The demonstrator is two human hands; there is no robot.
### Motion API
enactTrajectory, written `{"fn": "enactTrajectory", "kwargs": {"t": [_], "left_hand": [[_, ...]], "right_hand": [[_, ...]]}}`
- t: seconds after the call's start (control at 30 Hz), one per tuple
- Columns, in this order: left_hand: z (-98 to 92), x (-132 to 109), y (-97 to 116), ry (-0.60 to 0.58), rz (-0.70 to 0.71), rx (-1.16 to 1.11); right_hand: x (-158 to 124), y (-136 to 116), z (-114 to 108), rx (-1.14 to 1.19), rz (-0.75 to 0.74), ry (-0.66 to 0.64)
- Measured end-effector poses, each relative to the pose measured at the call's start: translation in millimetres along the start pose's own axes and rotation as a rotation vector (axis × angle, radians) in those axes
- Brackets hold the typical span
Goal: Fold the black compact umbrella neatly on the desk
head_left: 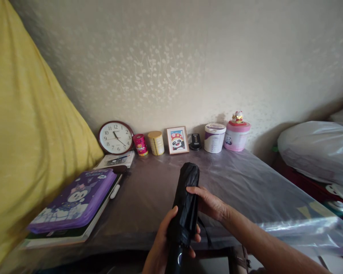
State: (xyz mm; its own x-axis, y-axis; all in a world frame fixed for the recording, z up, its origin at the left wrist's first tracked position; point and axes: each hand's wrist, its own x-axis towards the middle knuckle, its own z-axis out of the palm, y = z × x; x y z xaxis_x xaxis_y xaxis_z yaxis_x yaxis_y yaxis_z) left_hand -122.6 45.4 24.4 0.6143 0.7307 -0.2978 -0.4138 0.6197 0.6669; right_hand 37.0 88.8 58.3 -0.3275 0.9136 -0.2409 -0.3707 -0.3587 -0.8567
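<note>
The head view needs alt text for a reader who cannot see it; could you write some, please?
Two hands, left hand and right hand, grip a folded black umbrella above a plastic-covered table. A wall clock, tins and a panda picture line the wall.

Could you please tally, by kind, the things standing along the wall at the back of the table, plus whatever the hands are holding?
Wall clock: 1
Small tins, red and yellow: 2
Framed panda picture: 1
Small black device: 1
Tubs, white and pink: 2
Folded black umbrella, gripped by left hand and right hand: 1
Total: 8
</note>
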Motion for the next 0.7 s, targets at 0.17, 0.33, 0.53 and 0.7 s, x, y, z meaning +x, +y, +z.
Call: {"fn": "enactTrajectory", "kwargs": {"t": [0.17,0.33,0.53,0.7], "left_hand": [[0.8,-15.4,3.3,0.263,-0.119,0.218],[1.3,-17.0,-3.3,0.349,0.062,0.566],[7.3,-15.6,-1.1,0.366,0.084,0.646],[2.7,-18.5,2.3,0.409,0.007,0.543]], "right_hand": [[9.3,0.8,-5.1,0.019,-0.039,0.139],[15.7,4.6,-8.8,0.038,-0.052,0.272],[10.5,2.1,-10.7,0.017,-0.029,0.139],[5.3,-1.0,-16.7,0.009,-0.005,0.011]]}}
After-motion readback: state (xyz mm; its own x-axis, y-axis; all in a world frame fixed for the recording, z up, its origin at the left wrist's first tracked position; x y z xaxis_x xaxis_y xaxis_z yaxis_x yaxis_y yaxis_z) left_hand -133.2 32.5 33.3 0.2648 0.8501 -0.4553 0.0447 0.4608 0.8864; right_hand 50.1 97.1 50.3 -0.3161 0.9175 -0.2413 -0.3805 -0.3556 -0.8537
